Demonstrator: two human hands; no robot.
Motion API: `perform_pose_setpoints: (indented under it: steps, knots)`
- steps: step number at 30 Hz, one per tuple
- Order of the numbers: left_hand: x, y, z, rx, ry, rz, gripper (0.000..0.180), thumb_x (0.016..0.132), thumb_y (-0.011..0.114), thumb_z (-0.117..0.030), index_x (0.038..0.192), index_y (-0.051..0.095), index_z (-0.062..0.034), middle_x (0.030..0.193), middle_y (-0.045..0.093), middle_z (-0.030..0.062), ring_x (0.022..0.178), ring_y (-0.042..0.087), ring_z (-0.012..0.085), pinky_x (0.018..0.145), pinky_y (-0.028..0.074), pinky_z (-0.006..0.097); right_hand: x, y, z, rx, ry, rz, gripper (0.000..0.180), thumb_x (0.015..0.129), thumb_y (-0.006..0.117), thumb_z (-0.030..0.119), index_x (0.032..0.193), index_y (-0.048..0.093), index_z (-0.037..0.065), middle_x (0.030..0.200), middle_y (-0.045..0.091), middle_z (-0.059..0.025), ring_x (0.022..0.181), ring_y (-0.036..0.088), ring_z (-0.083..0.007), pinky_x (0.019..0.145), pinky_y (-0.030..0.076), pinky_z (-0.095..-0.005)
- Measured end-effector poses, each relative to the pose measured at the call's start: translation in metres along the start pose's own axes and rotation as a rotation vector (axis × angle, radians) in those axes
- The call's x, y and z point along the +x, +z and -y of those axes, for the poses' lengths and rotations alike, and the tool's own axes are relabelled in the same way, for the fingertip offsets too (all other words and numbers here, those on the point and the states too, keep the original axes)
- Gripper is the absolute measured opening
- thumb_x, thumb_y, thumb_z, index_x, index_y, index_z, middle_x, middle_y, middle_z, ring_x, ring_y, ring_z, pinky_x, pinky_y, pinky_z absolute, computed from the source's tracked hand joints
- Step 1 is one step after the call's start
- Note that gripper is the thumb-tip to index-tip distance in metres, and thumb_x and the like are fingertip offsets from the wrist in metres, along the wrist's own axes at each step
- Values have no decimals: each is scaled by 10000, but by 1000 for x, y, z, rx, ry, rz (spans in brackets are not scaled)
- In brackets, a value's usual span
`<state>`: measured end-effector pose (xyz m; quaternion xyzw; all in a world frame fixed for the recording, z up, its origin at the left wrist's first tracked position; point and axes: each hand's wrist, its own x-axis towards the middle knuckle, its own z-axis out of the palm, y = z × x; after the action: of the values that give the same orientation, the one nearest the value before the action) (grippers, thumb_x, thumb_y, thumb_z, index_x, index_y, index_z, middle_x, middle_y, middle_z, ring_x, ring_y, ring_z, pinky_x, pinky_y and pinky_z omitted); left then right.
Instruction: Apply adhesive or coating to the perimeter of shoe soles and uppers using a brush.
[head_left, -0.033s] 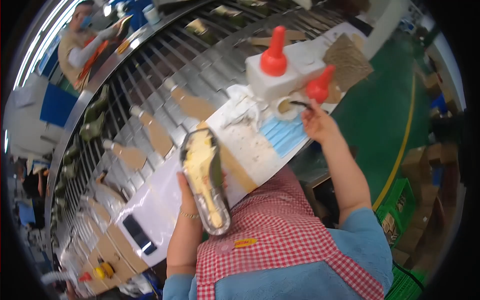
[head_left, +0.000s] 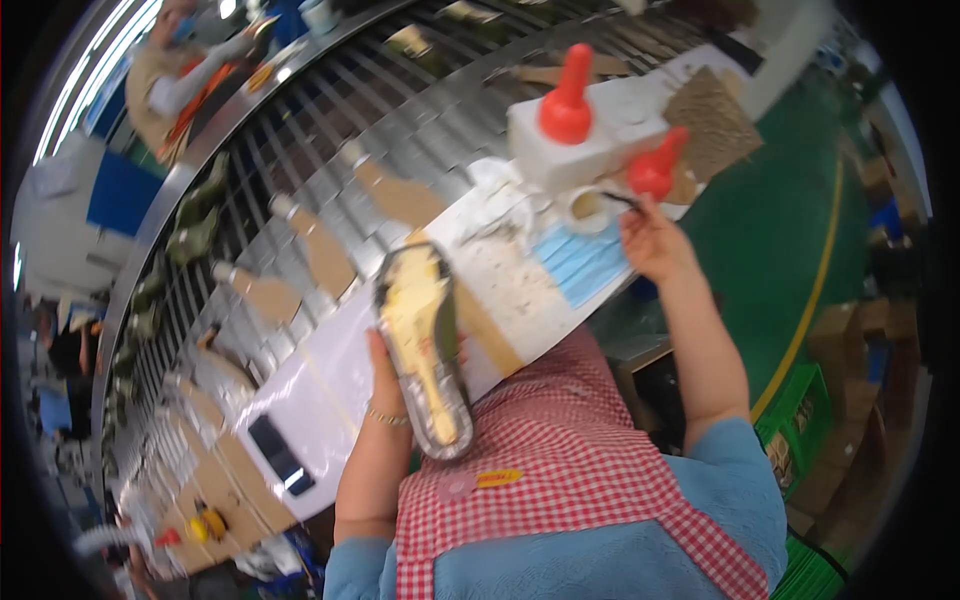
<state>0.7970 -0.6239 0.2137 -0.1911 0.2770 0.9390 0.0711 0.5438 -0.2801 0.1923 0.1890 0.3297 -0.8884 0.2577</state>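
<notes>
My left hand (head_left: 387, 380) is wrapped round an upturned lasted shoe upper (head_left: 418, 320). Its dark green side and grey rim show, with a cream-yellow, uneven bottom facing up. Over to the right, the fingers of my right hand (head_left: 655, 242) pinch a thin dark-handled tool (head_left: 622, 200), perhaps a brush. The tool's far end reaches into a small white pot (head_left: 586, 211) with yellowish contents; its tip is hidden there. Just beside the pot lie a blue face mask (head_left: 580, 262) and a crumpled white cloth (head_left: 500, 205).
Behind the pot stand white containers with a red nozzle (head_left: 567, 105) and another red nozzle (head_left: 655, 165). Several brown insole-shaped pieces (head_left: 325, 252) rest along the roller conveyor (head_left: 290, 150). A dark phone (head_left: 280, 455) lies on the white board. Another person (head_left: 185, 85) works across the conveyor.
The whole view has shifted slightly, so the bench things sit a little further right. Both hands keep their holds, the tool still at the pot.
</notes>
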Motion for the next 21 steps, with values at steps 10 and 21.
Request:
perform_pose_setpoints:
  steps: [10, 21]
  knots:
    - [5, 19, 15, 261, 12, 130, 894, 835, 293, -771, 1341, 440, -48, 1174, 602, 142, 976, 628, 219, 831, 526, 346, -154, 130, -80, -720, -206, 617, 206, 775, 687, -3, 952, 582, 0, 994, 639, -141, 924, 608, -164, 844, 477, -286]
    - [-16, 46, 10, 385, 88, 182, 751, 856, 487, -662, 1211, 483, -1, 1008, 613, 95, 860, 622, 168, 751, 521, 289, -173, 135, -112, -1041, -216, 747, 171, 741, 738, 11, 882, 642, -1, 909, 654, -107, 878, 626, -157, 762, 483, -279]
